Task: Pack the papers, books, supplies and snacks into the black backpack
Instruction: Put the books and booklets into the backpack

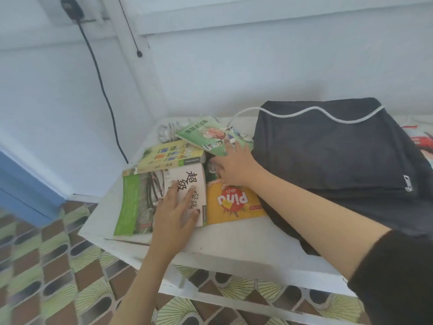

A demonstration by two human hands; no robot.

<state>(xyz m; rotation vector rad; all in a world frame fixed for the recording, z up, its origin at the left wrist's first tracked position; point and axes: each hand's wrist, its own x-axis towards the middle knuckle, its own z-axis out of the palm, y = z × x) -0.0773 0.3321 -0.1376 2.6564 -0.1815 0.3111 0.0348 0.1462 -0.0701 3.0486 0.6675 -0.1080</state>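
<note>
1. The left hand (178,208) reaches in from the near edge of the white surface (234,249), forearm bare. It lies palm down with its fingers straight and spread wide, holding nothing.
2. Those fingers press flat on a white and green book (145,195) with large black characters on its cover. The book lies flat near the surface's left corner.
3. Just right of that book and touching it lies an orange-yellow snack packet (232,205) with a red starburst. Its right edge is tucked against the backpack.
4. The right hand (234,166) stretches over the packet on a long arm in a black sleeve. Its fingers are extended and close together, the tips resting on the near edge of a green booklet (206,133); they grip nothing I can make out.
5. A yellow-green book (173,154) lies behind the white one, partly under the booklet.
6. The black backpack (339,156) lies flat across the surface's right half, with a white cord (314,111) along its far edge.
</note>
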